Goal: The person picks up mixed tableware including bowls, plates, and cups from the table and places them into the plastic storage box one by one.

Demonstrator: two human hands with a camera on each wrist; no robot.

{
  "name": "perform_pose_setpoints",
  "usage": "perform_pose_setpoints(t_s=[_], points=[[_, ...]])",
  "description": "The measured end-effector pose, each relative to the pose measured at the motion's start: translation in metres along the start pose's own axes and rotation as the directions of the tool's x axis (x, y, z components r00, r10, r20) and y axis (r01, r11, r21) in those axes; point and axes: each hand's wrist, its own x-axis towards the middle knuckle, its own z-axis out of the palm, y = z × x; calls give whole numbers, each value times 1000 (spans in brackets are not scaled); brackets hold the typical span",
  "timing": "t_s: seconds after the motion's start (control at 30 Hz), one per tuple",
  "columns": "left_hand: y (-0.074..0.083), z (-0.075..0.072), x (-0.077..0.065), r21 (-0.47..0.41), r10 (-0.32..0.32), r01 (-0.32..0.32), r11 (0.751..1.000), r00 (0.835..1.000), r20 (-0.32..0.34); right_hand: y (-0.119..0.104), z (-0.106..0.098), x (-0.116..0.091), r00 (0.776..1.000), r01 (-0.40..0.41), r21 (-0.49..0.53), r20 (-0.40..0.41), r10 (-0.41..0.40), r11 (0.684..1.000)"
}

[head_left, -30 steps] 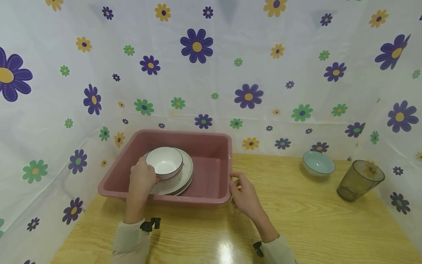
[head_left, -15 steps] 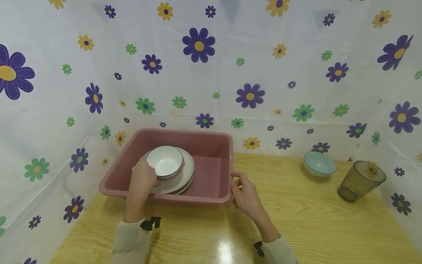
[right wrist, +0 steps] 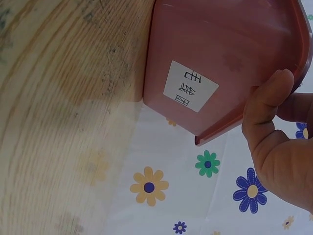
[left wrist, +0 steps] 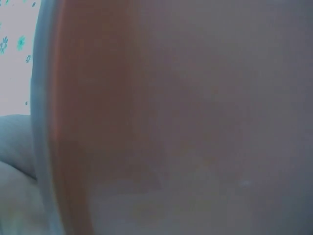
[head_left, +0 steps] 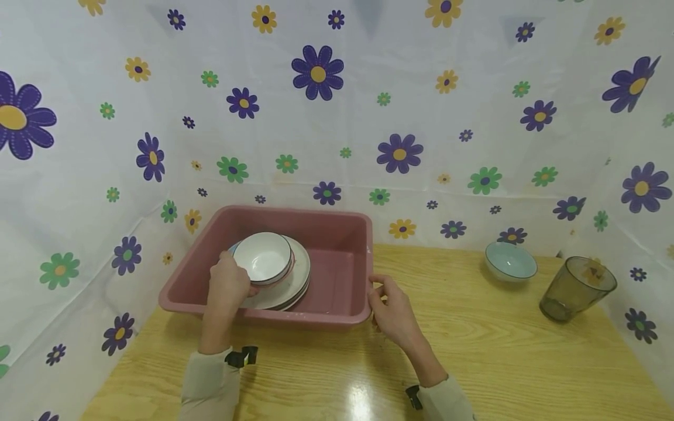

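A pink plastic basin (head_left: 337, 286) stands on the wooden table. In its left part lies a stack of plates (head_left: 297, 275), with a white bowl (head_left: 261, 257) nested in another bowl on top. My left hand (head_left: 226, 280) reaches over the front rim and grips the left side of the stacked bowls; its fingertips are hidden. A blue edge shows behind that hand. My right hand (head_left: 392, 310) pinches the basin's right rim, its thumb (right wrist: 274, 93) on the outer side in the right wrist view. The left wrist view is mostly filled by the blurred basin wall (left wrist: 171, 98).
A light blue bowl (head_left: 511, 261) and a tinted drinking glass (head_left: 576, 289) stand on the table (head_left: 474, 351) at the right. A flowered curtain (head_left: 358, 123) closes off the back and sides. A handwritten label (right wrist: 190, 87) is stuck to the basin's side.
Both hands keep their places on the bowls and the basin rim. The white bowl's tilt has shifted very slightly, and the whole head view has moved a little.
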Motion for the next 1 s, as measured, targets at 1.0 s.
perform_pose_setpoints(t_s=[1.0], points=[[-3, 2, 4, 58, 26, -23, 998, 998, -49, 0, -1, 0, 1000, 26, -18, -9, -27, 999]])
